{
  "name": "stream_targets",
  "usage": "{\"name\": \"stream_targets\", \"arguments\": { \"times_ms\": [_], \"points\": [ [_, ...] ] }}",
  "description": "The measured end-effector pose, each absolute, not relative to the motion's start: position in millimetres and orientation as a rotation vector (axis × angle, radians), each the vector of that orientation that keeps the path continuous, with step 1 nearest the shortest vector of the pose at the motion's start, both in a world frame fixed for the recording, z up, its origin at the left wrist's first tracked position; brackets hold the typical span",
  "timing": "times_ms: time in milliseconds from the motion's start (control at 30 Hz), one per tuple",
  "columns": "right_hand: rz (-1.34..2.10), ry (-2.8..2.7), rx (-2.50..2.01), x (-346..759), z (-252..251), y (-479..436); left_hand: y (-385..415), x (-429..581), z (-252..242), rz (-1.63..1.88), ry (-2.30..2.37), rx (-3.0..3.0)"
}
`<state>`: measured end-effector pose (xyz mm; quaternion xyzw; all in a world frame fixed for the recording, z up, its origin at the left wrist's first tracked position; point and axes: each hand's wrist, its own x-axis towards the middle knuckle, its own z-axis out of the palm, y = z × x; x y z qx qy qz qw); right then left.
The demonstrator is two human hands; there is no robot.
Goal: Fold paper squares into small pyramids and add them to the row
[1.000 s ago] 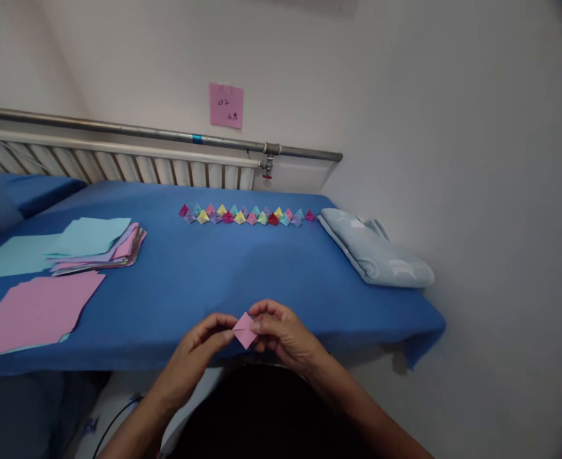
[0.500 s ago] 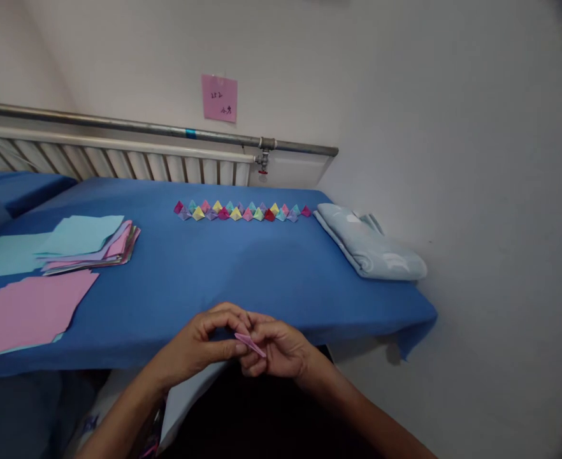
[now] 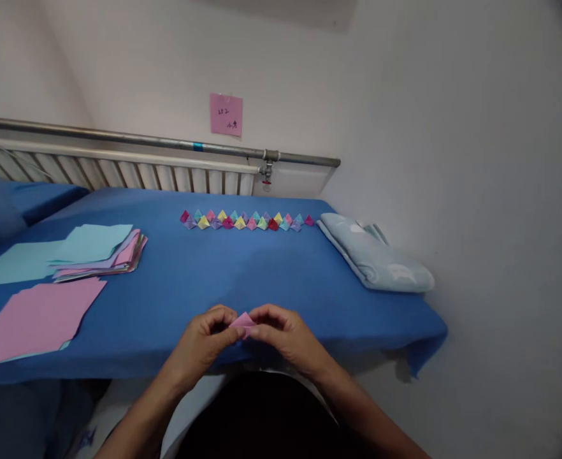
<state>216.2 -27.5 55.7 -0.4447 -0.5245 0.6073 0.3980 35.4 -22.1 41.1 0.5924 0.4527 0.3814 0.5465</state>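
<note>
A small piece of folded pink paper (image 3: 243, 320) is pinched between both hands above the front edge of the blue-covered table. My left hand (image 3: 213, 335) is closed on its left side, thumb at the lower edge. My right hand (image 3: 281, 333) grips the right side in the same way. The paper's pointed top faces away from me; its underside is hidden by the fingers. Farther back, several small folded paper pieces (image 3: 239, 223) in many colours lie in a zigzag double row.
At the left lie a stack of coloured paper (image 3: 94, 243) and pink sheets (image 3: 39, 319). A folded light-blue blanket (image 3: 381, 255) rests at the right end of the blue cloth (image 3: 176, 280). Behind run a metal pipe (image 3: 137, 139) and a radiator (image 3: 166, 176). A pink note (image 3: 226, 115) hangs on the wall.
The folded pink paper has turned from edge-on to showing its flat, pointed face. My right hand has shifted to its right side, and the view has tipped slightly upward.
</note>
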Motion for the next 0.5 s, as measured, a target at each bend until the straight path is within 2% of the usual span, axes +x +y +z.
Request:
{"name": "stream_targets", "arguments": {
  "times_ms": [333,433,500],
  "points": [
    [1.470,-1.415,-1.141,212.7,53.7,-28.5,-20.4,33.6,48.9,0.745,1.113,1.357],
    [1.378,-1.509,-1.197,214.1,50.9,-25.9,-15.5,35.1,42.6,0.778,1.149,1.509],
    [1.198,-1.627,-1.222,215.3,46.8,-21.5,-9.9,37.2,35.5,0.850,1.136,1.714]
  ]
}}
